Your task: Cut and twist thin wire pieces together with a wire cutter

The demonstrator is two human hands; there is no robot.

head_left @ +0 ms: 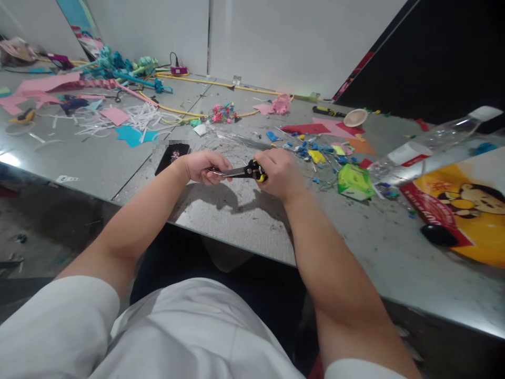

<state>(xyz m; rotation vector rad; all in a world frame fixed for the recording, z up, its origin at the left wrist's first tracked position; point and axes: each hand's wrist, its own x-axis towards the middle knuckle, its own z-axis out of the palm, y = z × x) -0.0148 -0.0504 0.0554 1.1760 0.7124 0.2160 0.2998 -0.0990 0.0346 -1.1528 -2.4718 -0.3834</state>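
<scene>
My right hand [281,171] is closed round the black and yellow handles of a pair of scissors [240,172]. Their dark blades point left, toward the fingers of my left hand [208,166]. That hand is pinched closed on something thin and shiny near the blade tips, too small to name. Both hands are a little above the grey table, with their shadows below. Just beyond my left wrist lies a black phone-like object [175,153], partly hidden by the hand. Thin clear strands [246,139] lie behind the hands.
To the right are small blue and yellow pieces, a green packet [355,182], a clear plastic bottle [434,142] and a yellow bag [473,205]. White paper strips [138,118], pink paper [47,84] and teal crafted pieces [114,60] cover the left. A yellow cable [213,81] runs along the back.
</scene>
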